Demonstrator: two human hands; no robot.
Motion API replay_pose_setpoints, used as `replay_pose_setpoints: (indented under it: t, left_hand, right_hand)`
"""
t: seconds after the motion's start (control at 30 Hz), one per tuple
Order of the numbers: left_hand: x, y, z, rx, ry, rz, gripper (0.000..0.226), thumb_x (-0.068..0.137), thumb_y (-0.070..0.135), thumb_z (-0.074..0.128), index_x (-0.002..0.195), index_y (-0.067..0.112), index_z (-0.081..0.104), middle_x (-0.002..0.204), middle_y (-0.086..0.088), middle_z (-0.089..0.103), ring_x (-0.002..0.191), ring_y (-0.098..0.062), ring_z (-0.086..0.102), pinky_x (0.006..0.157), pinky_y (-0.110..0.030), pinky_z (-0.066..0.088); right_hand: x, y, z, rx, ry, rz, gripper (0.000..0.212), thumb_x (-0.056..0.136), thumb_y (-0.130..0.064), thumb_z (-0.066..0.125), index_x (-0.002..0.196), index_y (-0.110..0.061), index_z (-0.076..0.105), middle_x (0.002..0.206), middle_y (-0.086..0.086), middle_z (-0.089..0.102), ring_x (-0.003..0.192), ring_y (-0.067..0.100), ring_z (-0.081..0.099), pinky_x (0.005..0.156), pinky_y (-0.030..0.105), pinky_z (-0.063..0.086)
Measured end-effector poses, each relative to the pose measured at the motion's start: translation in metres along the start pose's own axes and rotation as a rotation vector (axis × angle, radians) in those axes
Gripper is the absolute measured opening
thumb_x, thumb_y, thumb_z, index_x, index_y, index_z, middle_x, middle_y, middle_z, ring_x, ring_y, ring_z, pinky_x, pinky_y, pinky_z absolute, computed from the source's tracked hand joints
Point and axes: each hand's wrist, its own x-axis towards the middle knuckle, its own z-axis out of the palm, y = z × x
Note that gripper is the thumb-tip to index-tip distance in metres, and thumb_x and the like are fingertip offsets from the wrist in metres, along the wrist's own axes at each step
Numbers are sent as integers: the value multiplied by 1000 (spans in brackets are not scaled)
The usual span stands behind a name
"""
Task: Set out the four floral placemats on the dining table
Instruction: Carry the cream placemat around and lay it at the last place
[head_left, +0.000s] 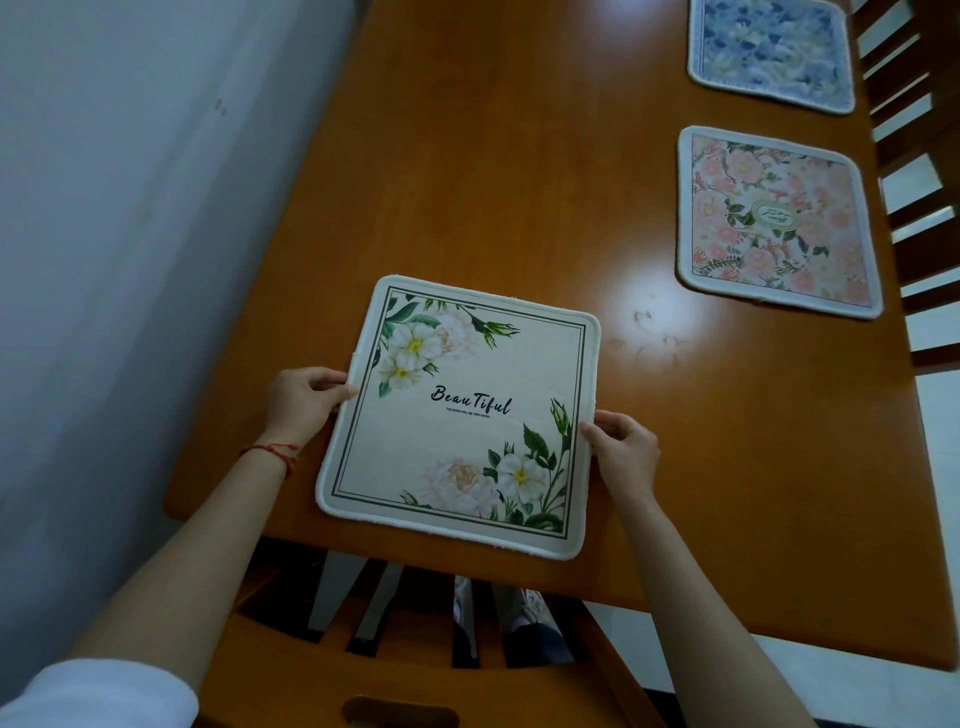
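A cream placemat (457, 415) with white flowers and the word "Beautiful" sits at the near edge of the wooden dining table (467, 182). My left hand (304, 400) pinches its left edge and my right hand (621, 452) pinches its right edge. Whether the mat lies flat or is slightly lifted is unclear. A pink floral placemat (774, 221) lies flat on the far right side of the table. Beyond it a blue floral placemat (771, 52) lies flat, cut off by the top of the frame.
A white wall (130, 208) runs along the table's left side. Wooden chair backs (914, 156) stand along the right side. Below the near edge is a wooden chair (405, 649) with slats, and feet show through them.
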Motion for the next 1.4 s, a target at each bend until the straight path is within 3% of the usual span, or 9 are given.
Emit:
replay_pose_setpoints:
  t: [0.37, 0.57, 0.9, 1.23, 1.4]
  left_hand:
    - [0, -3, 1, 7, 15, 11, 31, 78, 13, 69, 105, -1, 65, 105, -18, 67, 90, -19, 56, 80, -31, 44]
    - [-1, -1, 1, 3, 11, -2, 31, 78, 13, 69, 106, -1, 65, 107, -19, 66, 91, -19, 55, 81, -31, 44]
    - [-7, 1, 4, 3, 62, -13, 32, 79, 12, 68, 107, -1, 64, 105, -20, 67, 90, -22, 58, 79, -30, 44]
    - [-43, 5, 11, 9, 157, -10, 33, 84, 16, 62, 113, 1, 60, 111, -17, 65, 94, -19, 57, 79, -28, 45]
    - [-73, 13, 22, 31, 226, -46, 35, 87, 19, 58, 118, 3, 57, 116, -17, 62, 104, -26, 58, 78, -27, 43]
  right_hand:
    - [0, 1, 0, 1, 1, -16, 23, 80, -16, 66, 102, -9, 65, 92, 5, 68, 85, 19, 66, 75, 35, 57]
    - [-1, 0, -1, 13, 4, -16, 19, 81, -16, 66, 99, -10, 66, 83, -5, 65, 82, 17, 65, 70, 27, 56]
    - [-2, 0, -2, -27, -10, -22, 24, 82, -18, 64, 105, -8, 64, 94, 2, 66, 88, 20, 64, 79, 37, 56]
    - [-4, -6, -9, -234, -29, -242, 30, 86, -20, 60, 112, -5, 60, 103, 10, 64, 87, 15, 57, 76, 25, 49]
    - [1, -20, -14, -343, -147, -429, 34, 88, -19, 56, 118, -3, 56, 111, 13, 61, 91, 16, 57, 80, 30, 52]
